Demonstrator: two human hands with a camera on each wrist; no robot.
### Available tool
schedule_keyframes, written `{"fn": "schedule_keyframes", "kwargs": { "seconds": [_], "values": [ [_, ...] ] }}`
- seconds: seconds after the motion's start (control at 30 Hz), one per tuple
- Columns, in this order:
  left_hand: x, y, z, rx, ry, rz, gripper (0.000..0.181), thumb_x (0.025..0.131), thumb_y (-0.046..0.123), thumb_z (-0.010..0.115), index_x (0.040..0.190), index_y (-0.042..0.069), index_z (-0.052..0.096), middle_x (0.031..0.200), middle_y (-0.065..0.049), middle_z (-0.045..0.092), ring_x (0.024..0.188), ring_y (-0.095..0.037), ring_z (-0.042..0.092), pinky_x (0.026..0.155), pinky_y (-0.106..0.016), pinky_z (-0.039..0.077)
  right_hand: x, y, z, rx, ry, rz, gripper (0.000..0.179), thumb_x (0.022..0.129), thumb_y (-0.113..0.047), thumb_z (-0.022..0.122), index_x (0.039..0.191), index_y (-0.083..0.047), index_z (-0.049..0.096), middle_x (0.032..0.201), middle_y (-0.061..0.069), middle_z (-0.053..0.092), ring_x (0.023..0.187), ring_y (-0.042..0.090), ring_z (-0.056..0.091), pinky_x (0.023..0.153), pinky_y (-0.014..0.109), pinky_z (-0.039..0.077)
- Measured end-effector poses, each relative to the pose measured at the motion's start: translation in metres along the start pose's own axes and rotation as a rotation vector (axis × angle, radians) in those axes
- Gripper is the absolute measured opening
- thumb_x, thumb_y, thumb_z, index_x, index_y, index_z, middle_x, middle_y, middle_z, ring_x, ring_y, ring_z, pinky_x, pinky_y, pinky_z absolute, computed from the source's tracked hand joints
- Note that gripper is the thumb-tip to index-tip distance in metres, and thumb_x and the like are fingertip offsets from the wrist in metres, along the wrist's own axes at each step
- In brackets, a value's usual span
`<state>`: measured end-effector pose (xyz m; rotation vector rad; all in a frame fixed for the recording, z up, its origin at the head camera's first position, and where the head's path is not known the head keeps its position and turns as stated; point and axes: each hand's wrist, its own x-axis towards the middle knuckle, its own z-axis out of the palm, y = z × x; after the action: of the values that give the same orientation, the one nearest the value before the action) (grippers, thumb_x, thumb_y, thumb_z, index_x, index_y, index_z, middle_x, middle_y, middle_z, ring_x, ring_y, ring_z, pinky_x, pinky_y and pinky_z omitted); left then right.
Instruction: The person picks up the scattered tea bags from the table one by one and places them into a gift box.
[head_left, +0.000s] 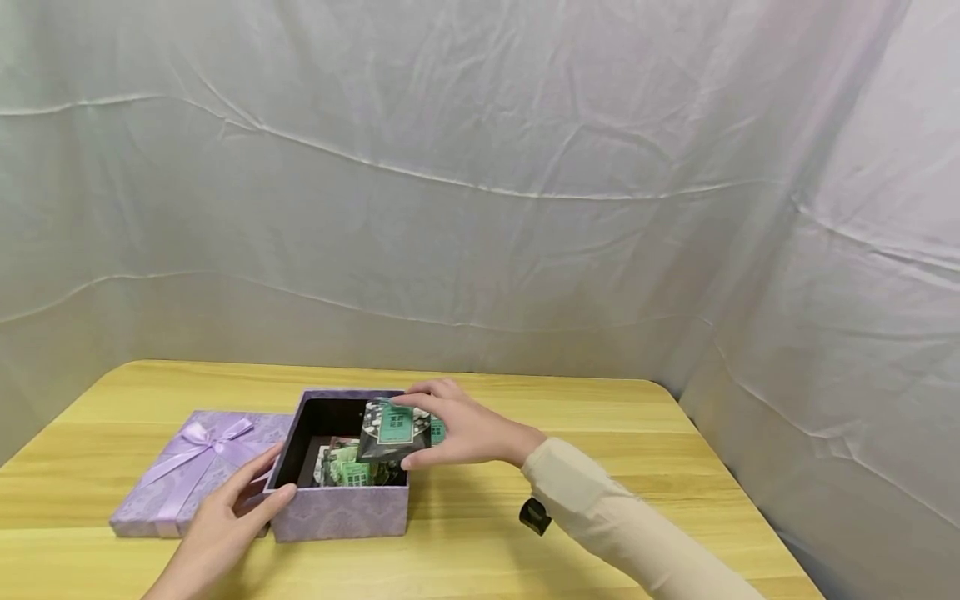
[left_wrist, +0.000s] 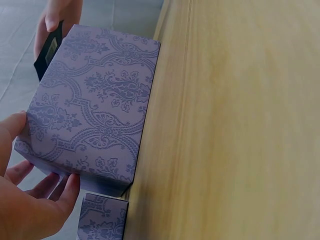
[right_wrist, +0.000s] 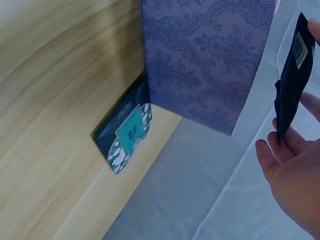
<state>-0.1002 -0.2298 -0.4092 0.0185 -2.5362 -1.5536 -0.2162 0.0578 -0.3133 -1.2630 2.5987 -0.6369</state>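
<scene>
My right hand (head_left: 471, 429) pinches a dark tea sachet (head_left: 393, 427) with a teal label and white flowers, thumb at its lower edge and fingers at its top. The sachet is tilted over the right side of an uncovered purple patterned box (head_left: 341, 512). Inside the box lie several packets (head_left: 356, 473), some with green labels, partly hidden by the held one. With thumb on the front and fingers along the left side, my left hand (head_left: 232, 518) grips the box's near left corner. A second dark sachet (right_wrist: 125, 132) lies flat on the table by the box's right side.
The purple lid (head_left: 146, 508), tied with a lilac ribbon bow (head_left: 213, 443), lies left of the box. Both stand on a yellow wood-grain table (head_left: 600, 500). Grey cloth (head_left: 480, 250) hangs behind and at the sides. A black band (head_left: 535, 517) shows under the right sleeve.
</scene>
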Motion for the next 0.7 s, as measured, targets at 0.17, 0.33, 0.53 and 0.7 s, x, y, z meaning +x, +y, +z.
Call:
{"fn": "schedule_keyframes", "kwargs": {
  "seconds": [0.17,0.33,0.53,0.7],
  "values": [
    [0.0,0.0,0.0,-0.015,0.002,-0.001,0.06,0.096,0.025,0.063,0.147,0.004,0.038,0.136,-0.034,0.045,0.093,0.015,0.048,0.071,-0.026,0.051,0.008,-0.008,0.004,-0.007,-0.004,0.003,0.075,0.084,-0.045,0.073,0.149,-0.026,0.04,0.149,0.0,0.034,0.137,0.017,0.025,0.105,0.044,0.034],
    [0.0,0.0,0.0,-0.016,0.006,0.002,0.06,0.096,0.025,0.063,0.147,0.004,0.038,0.136,-0.034,0.045,0.092,0.015,0.047,0.071,-0.025,0.051,0.015,-0.015,0.01,-0.027,0.032,-0.004,0.076,0.084,-0.045,0.074,0.148,-0.022,0.04,0.149,0.002,0.034,0.137,0.019,0.026,0.105,0.042,0.034],
    [0.0,0.0,0.001,-0.012,0.0,-0.013,0.061,0.096,0.026,0.062,0.148,0.004,0.038,0.138,-0.034,0.044,0.103,-0.007,0.059,0.071,-0.025,0.051,0.022,-0.019,0.016,-0.025,0.025,-0.006,0.076,0.084,-0.044,0.074,0.148,-0.022,0.04,0.15,0.003,0.033,0.137,0.02,0.025,0.105,0.04,0.034],
    [0.0,0.004,0.001,-0.011,-0.004,-0.023,0.061,0.096,0.026,0.062,0.148,0.004,0.037,0.137,-0.034,0.044,0.111,-0.034,0.058,0.07,-0.026,0.051,0.026,-0.019,0.022,-0.013,0.001,-0.006,0.074,0.084,-0.047,0.072,0.148,-0.025,0.041,0.15,0.002,0.033,0.137,0.02,0.025,0.102,0.041,0.037]
  ]
}}
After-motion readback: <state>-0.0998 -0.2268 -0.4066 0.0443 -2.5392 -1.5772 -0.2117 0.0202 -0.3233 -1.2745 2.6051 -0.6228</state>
